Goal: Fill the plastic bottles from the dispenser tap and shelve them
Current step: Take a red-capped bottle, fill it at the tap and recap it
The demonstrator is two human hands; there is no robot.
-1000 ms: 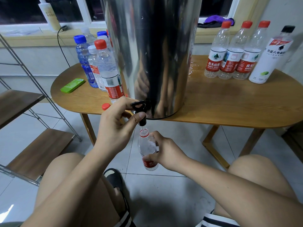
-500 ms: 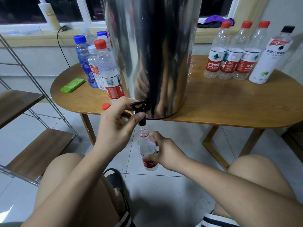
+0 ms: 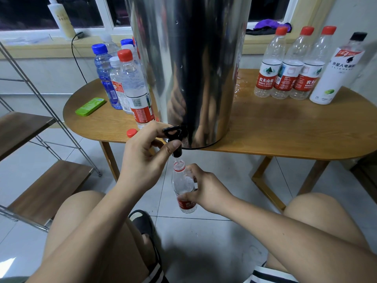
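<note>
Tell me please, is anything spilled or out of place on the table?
Yes. A wet patch glistens on the table right of the dispenser, likely spilled water. A loose red cap lies near the front edge.

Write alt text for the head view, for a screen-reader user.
Seen from above, a person's left hand pinches the black tap of a steel dispenser while the right hand holds an uncapped plastic bottle with its mouth just under that tap. The dispenser stands on a wooden table, capped bottles grouped either side of it.
</note>
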